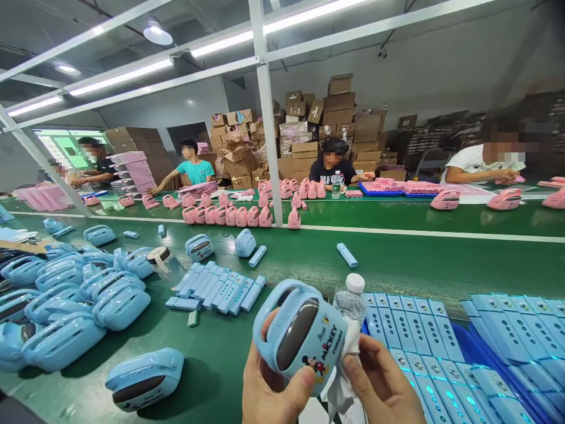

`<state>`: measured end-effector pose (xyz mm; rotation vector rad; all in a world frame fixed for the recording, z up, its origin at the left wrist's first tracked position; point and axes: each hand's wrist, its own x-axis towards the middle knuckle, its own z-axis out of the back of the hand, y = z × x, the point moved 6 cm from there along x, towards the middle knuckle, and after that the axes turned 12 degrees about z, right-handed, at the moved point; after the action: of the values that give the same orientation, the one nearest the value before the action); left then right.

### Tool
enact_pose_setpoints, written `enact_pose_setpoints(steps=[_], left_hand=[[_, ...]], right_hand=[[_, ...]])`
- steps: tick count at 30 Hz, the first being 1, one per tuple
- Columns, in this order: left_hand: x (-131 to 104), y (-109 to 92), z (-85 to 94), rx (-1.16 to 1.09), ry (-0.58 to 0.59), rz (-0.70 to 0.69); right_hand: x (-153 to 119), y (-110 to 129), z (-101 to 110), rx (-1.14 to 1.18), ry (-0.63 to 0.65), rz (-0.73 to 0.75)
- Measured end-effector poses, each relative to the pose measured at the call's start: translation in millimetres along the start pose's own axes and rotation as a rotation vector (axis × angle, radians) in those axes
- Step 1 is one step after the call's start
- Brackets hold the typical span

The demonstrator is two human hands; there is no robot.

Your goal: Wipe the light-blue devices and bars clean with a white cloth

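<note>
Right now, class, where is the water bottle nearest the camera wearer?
The water bottle stands low and centre-right in the head view, just behind the blue device held in both hands, left of the blue tray of panels.

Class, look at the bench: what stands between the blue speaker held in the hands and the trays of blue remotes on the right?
In the head view, a clear water bottle with a white cap stands between the blue speaker and the trays of blue remotes.
</note>
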<state>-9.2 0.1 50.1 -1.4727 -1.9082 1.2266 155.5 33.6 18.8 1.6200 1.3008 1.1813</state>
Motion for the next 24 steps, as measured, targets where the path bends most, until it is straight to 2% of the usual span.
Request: enact_pose_setpoints(steps=[4, 7, 12, 16, 18, 21, 23, 24], left_hand=[[-6.4, 3.6, -7.6, 0.125, 0.105, 0.010], [-9.0, -3.0, -9.2, 0.199, 0.160, -0.087], [-9.7, -11.5, -5.1, 0.237, 0.127, -0.174], [-11.9, -16.6, -3.5, 0.252, 0.097, -0.224], [-11.3, -18.0, 0.4, 0.266, 0.096, -0.198], [-6.3, -12.0, 8.3, 0.230, 0.152, -0.036], [-2.6, -6.3, 16.0, 0.217, 0.124, 0.030], [-1.6, -4.4, 20.7, 0.210, 0.081, 0.020]], right_hand=[[5.1, 13.4, -13.6, 0.098, 0.126, -0.067], [3.9, 16.5, -19.9, 0.151, 0.195, -0.092], [-2.3, 10.7, -19.0, 0.243, 0.234, -0.104], [-6.0, 15.0, -19.7, 0.214, 0.198, -0.041], [-7.2, 20.2, -24.6, 0.214, 0.204, -0.029], [-7.8, 25.5, -36.4, 0.268, 0.277, -0.063], [-6.7, 24.3, -40.6, 0.310, 0.302, -0.077], [-5.4, 21.6, -39.5, 0.291, 0.284, -0.061]])
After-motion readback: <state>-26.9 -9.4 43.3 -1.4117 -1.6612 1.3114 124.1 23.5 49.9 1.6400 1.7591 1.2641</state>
